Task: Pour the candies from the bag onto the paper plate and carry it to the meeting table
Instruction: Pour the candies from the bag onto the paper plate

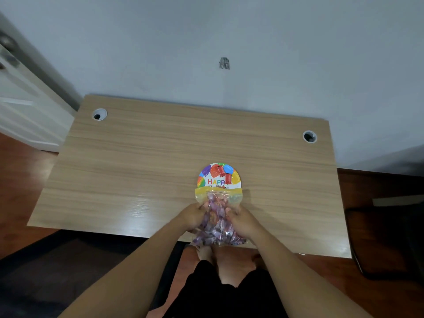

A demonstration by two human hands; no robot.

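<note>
A clear zip bag (218,222) with a yellow top band holds several purple and pink wrapped candies. My left hand (193,215) grips its left side and my right hand (242,220) grips its right side. The bag is tilted with its mouth toward a colourful "HAPPY" paper plate (206,177), and the mouth covers the plate's near half. Two red wrapped candies (223,173) lie on the plate's far part. Plate and bag are over a light wooden desk (149,168).
The desk stands against a grey wall and has cable holes at the back left (99,114) and back right (309,136). A white door (25,104) is at the left. A dark chair (387,239) stands at the right. The floor is reddish wood.
</note>
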